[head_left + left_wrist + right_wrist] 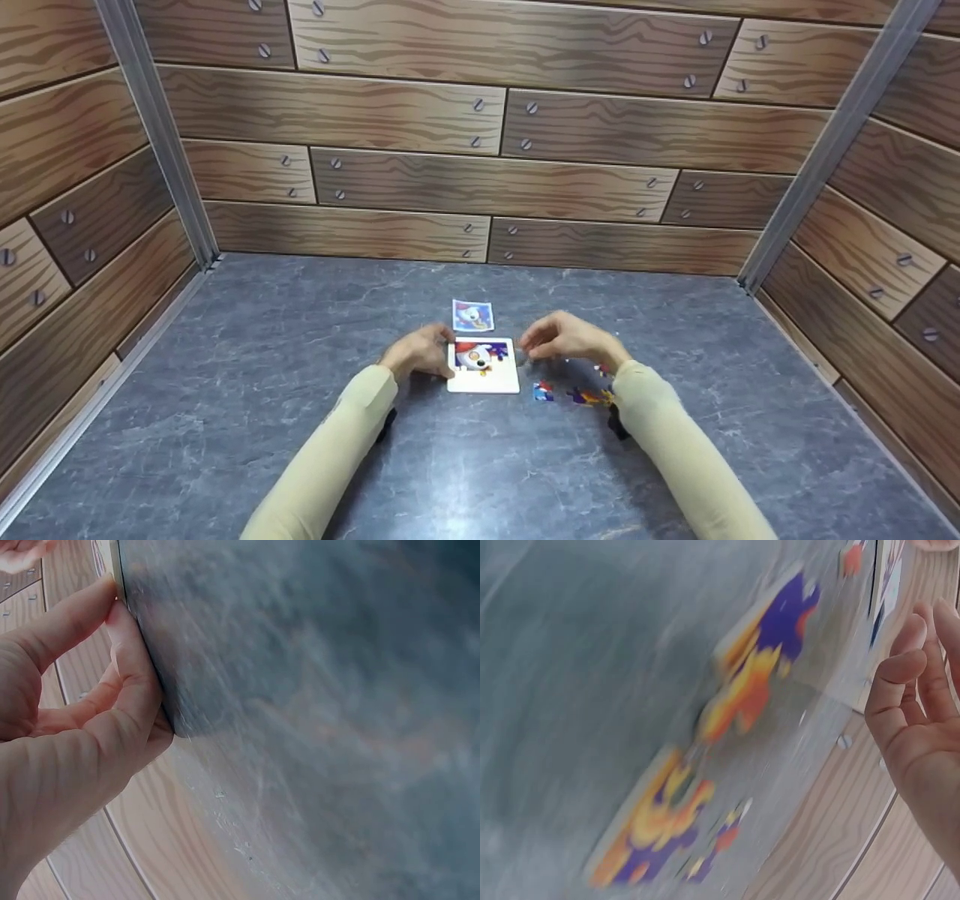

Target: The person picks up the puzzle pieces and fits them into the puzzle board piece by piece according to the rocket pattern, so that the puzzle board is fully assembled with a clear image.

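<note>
A white-bordered jigsaw puzzle tray [484, 384] lies on the table, partly filled with a picture of a white cartoon animal in a red hat. My left hand [424, 351] holds the tray by its left side, thumb near the lower corner and fingers near the upper one. In the left wrist view, that hand's bent fingers [135, 679] lie along the edge. Just right of the tray hovers my right hand [570, 336], its fingers loosely bent and nothing visible in them. Loose puzzle pieces [581, 396] lie below it, some joined in clusters [769, 652].
Behind the tray lies a small picture card [472, 316] with a similar image. Another joined cluster [543, 391] sits near the tray's lower right corner. Wood-plank-patterned walls [480, 180] enclose the grey marbled table [375, 465] at the back and sides.
</note>
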The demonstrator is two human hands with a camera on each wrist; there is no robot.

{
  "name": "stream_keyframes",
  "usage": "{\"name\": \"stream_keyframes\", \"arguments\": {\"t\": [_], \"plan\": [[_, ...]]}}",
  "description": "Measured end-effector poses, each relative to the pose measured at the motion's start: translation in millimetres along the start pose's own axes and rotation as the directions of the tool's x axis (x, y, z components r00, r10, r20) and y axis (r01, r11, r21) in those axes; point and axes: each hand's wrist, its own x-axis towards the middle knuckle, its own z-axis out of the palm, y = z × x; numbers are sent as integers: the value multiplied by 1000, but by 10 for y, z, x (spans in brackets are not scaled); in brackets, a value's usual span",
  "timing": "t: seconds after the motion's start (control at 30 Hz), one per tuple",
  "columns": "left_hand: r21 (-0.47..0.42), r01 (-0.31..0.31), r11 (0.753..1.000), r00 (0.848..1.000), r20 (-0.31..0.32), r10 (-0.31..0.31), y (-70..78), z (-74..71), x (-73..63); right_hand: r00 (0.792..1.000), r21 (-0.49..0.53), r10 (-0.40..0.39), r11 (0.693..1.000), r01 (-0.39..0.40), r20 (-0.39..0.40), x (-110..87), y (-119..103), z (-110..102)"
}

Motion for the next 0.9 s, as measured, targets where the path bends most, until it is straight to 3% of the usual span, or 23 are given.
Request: {"name": "stream_keyframes", "arguments": {"t": [0.43, 0.9], "plan": [[29, -7, 1000, 1000, -7, 7, -2, -16, -13, 1000, 59, -4, 998, 5, -15, -186, 229, -185], [29, -39, 999, 999, 5, 39, -4, -9, -9, 994, 94, 92, 992, -86, -57, -379, 470, -322]]}}
